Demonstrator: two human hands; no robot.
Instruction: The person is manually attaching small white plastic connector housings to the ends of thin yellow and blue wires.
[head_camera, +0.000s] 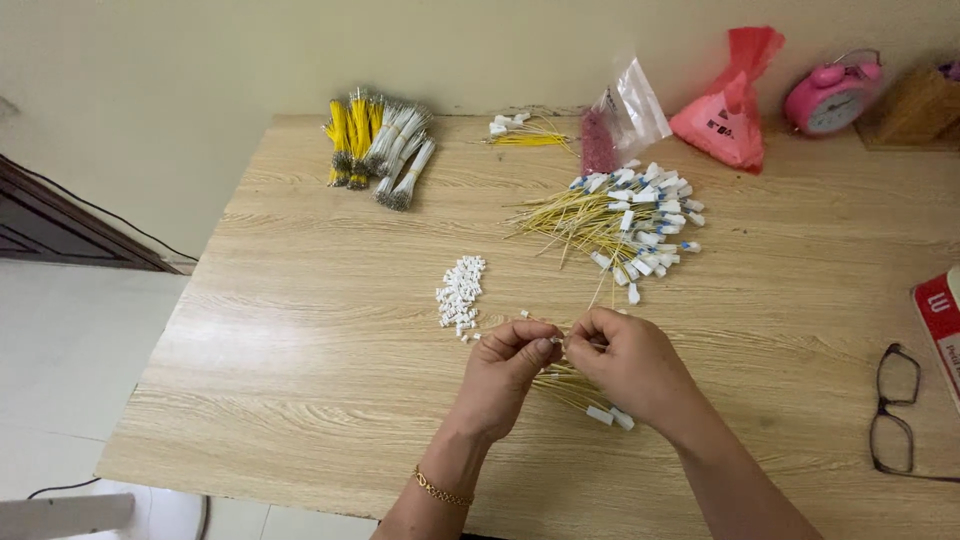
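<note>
Packages, a red plastic bag and a clear one, sit at the table's far edge, while left hand and right hand pinch a thin yellow wire with white plug ends.

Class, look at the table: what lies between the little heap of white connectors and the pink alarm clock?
In the head view, the pile of yellow wires with white-and-blue ends lies between the white connectors and the alarm clock.
</note>
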